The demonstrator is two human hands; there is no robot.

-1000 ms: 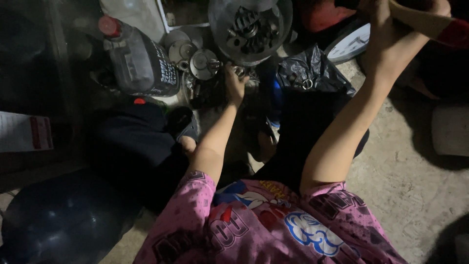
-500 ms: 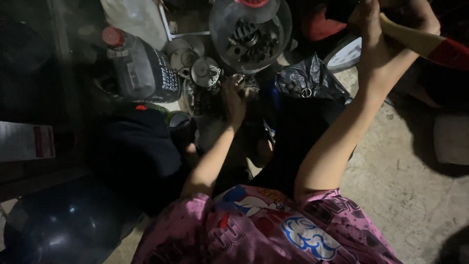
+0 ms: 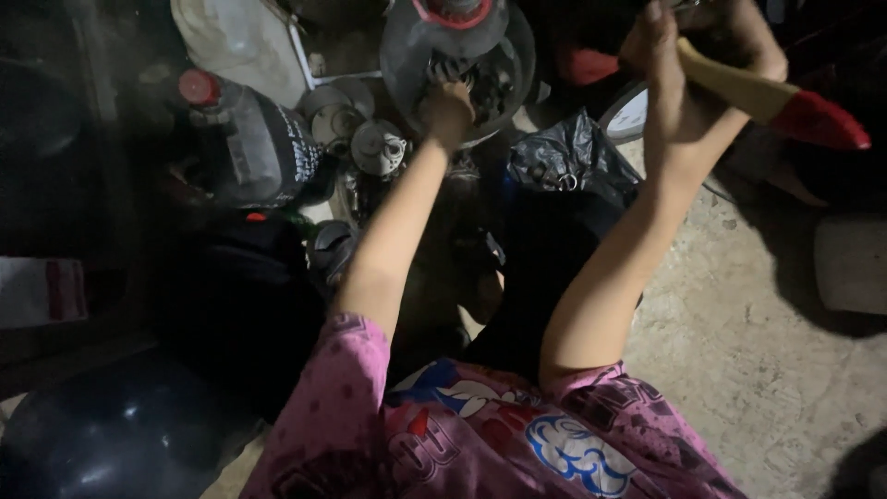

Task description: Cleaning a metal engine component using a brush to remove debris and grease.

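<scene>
My left hand (image 3: pixel 448 109) reaches into a clear round bowl (image 3: pixel 407 42) that holds several dark metal parts (image 3: pixel 485 79). Its fingers are curled down among the parts, and I cannot tell whether they hold one. My right hand (image 3: pixel 667 88) is raised at the top right. It wraps a pale yellow handle with a red end (image 3: pixel 767 97) that slants down to the right. Both arms come out of pink printed sleeves (image 3: pixel 342 407).
A dark plastic bottle with a red cap (image 3: pixel 254 143) lies left of the bowl, with small round metal lids (image 3: pixel 379 146) beside it. A crumpled black plastic bag (image 3: pixel 568 157) sits between my arms. Bare concrete floor (image 3: pixel 739 351) is at right, dark bundles at left.
My left hand has moved up from the small metal pieces below the bowl into the bowl itself. My right hand stays raised on the yellow handle.
</scene>
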